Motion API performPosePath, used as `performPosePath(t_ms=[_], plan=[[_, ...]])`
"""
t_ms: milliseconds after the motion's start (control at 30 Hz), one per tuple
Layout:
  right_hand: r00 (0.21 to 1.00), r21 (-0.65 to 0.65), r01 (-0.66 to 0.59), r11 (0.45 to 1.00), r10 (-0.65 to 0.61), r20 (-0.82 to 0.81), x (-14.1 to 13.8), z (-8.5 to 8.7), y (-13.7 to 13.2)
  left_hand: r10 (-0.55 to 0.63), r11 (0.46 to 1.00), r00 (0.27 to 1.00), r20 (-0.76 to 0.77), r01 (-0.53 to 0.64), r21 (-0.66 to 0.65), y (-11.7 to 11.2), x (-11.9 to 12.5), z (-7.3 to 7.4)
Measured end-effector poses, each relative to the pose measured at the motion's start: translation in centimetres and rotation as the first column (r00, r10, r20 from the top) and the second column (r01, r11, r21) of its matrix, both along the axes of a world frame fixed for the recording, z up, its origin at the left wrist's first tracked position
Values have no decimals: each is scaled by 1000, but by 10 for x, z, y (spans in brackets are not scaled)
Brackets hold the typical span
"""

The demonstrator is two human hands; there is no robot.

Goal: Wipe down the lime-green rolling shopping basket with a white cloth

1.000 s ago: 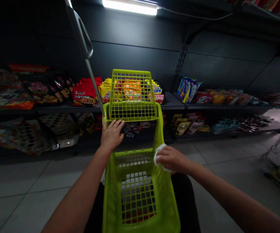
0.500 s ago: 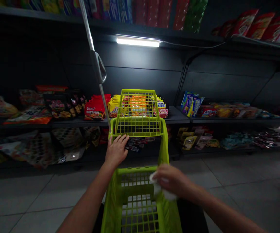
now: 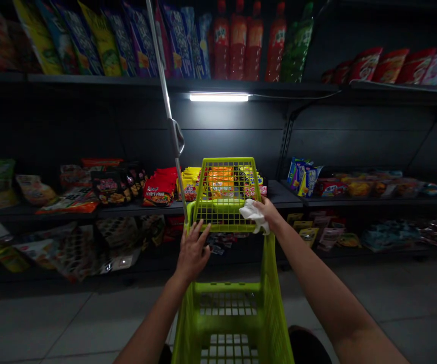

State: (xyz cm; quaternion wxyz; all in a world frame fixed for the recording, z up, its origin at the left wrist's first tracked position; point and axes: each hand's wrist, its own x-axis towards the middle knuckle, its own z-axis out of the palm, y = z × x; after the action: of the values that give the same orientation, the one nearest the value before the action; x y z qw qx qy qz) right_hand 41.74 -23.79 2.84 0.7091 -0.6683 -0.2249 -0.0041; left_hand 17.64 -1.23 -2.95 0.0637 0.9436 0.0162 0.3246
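A lime-green plastic shopping cart (image 3: 267, 283) stands in front of me, its mesh flap (image 3: 224, 202) raised upright at the far end. My left hand (image 3: 193, 250) rests on the lower left edge of that flap, fingers wrapped over the rim. At the flap's right edge, my right hand (image 3: 267, 212) is closed on a crumpled white cloth (image 3: 252, 215) and presses it against the mesh. A metal pole with a handle (image 3: 175, 136) rises from the cart's left corner.
Dark store shelving (image 3: 127, 210) runs across the view, stocked with snack packets. Red noodle packs (image 3: 160, 189) and yellow packs lie behind the flap. Bottles (image 3: 254, 43) and bags line the top shelf. A strip light (image 3: 218, 97) glows below it. Grey tiled floor (image 3: 51, 323) lies underneath.
My right hand has gone with the cloth from the cart's right side wall up and forward to the raised flap. The view has tilted upward, showing the top shelf. My left hand stays on the flap.
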Motion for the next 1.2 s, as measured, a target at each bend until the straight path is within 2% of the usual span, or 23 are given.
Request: performPosePath(t_ms=[100,167,267,333,400,467,567,633,667,767,833,900,967,1033,1133,1200], plan=[[998,-19,69,997,-69,0,-13,0,-14,32,998,988,151,-23,-59,-5,-9,9],[991,-57,106,993,-100,89,-23,-2,-27,34,998,974,224,-21,-60,-13,-21,25],[964,-131,140,981,-105,243,-42,-11,-50,54,999,926,374,-48,-25,-27,-45,61],[955,-187,149,971,-92,280,-56,-20,-66,68,994,879,473,-98,39,-35,-64,87],[956,-228,141,963,-73,283,-72,-28,-82,31,986,831,555,-117,120,-42,-82,109],[955,-258,92,962,-12,295,-86,-32,-99,-10,974,851,525,-111,199,-48,-97,124],[921,-325,-14,946,139,365,-100,-33,-121,-193,945,914,356,77,317,-57,-112,130],[898,-399,-36,916,205,390,-106,-34,-134,-333,908,913,238,242,343,-64,-119,122],[902,-433,-9,901,194,385,-107,-35,-139,-389,886,903,184,313,342,-68,-122,114],[924,-452,192,871,-5,383,-114,-38,-147,-493,836,868,54,455,305,-80,-128,82],[897,-393,309,866,-128,423,-122,-39,-143,-497,838,867,24,473,274,-86,-129,56],[858,-329,344,880,-153,490,-135,-39,-130,-508,826,861,-23,495,270,-89,-127,30],[828,-346,309,886,-71,557,-154,-42,-109,-537,809,843,-20,522,270,-90,-123,7],[793,-481,230,846,123,596,-174,-52,-86,-549,805,835,-11,533,260,-88,-118,-13],[695,-724,172,668,439,570,-196,-73,-59,-543,813,840,1,525,250,-84,-112,-33],[635,-793,176,583,549,544,-196,-82,-53,-534,819,845,-15,522,240,-81,-109,-39]])
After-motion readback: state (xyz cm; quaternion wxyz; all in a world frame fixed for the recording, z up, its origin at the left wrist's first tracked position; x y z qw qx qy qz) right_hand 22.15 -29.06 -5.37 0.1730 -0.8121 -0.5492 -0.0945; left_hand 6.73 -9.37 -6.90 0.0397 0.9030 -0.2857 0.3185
